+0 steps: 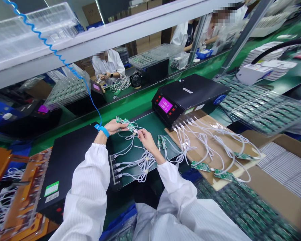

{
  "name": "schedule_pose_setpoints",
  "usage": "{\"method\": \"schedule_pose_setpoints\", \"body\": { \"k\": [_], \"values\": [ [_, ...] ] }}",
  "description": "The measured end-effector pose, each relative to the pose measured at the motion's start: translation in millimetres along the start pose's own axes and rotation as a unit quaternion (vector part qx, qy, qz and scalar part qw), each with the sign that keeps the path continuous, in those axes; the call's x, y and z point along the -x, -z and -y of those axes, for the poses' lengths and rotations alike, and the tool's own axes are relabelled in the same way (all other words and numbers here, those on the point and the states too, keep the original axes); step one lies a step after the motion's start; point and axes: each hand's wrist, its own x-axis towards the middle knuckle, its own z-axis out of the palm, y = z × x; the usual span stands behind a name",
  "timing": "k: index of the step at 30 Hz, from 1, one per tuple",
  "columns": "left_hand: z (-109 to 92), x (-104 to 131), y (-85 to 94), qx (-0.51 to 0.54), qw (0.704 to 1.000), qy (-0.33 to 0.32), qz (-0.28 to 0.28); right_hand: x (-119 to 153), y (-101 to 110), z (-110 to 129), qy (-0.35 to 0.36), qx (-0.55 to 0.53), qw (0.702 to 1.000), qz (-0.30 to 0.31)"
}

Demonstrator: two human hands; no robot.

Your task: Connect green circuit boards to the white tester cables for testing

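Note:
My left hand [115,127], with a blue wrist strap [102,130] on its wrist, is closed on green circuit boards [128,125]. At the boards' near right end, my right hand [146,139] pinches the plug of a white cable [136,132]. Whether the plug is seated in the board cannot be made out. Below both hands lies a bundle of white cables [145,162], running from sockets on a black box [75,157] at the left. Close to my right wrist are two more circuit boards [162,142] on cables.
A black tester with a purple screen [165,104] stands at the right, its cables reaching boards on a cardboard sheet [203,134]. Trays of boards [261,103] lie farther right. A metal shelf post [243,36] rises behind. Co-workers sit across the bench. A coiled blue cord [55,52] hangs to my strap.

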Motion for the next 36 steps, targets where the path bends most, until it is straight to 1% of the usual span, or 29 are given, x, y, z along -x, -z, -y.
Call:
{"method": "schedule_pose_setpoints", "body": {
  "k": [4,13,22,27,33,36],
  "values": [
    [-1.1,0.9,-1.0,0.000,1.000,-0.003,0.001,-0.3,0.2,-0.5,0.003,0.012,1.000,-0.012],
    [-2.1,2.5,-1.5,-0.006,1.000,-0.014,0.002,-1.5,0.3,2.2,-0.004,0.017,1.000,-0.017],
    [2.7,1.6,-1.4,-0.041,0.997,-0.071,0.008,-4.1,-1.8,4.5,-0.034,0.059,0.997,-0.046],
    [4.7,-0.6,0.0,-0.057,0.995,-0.087,0.011,-6.9,-2.7,2.6,-0.029,0.034,0.997,-0.058],
    [7.1,-6.6,4.8,-0.057,0.994,-0.094,0.010,-8.7,-6.0,1.1,-0.033,-0.045,0.998,-0.043],
    [7.8,-8.6,6.7,-0.057,0.994,-0.095,0.012,-9.2,-7.3,0.7,-0.021,-0.030,0.997,-0.061]
  ]
}}
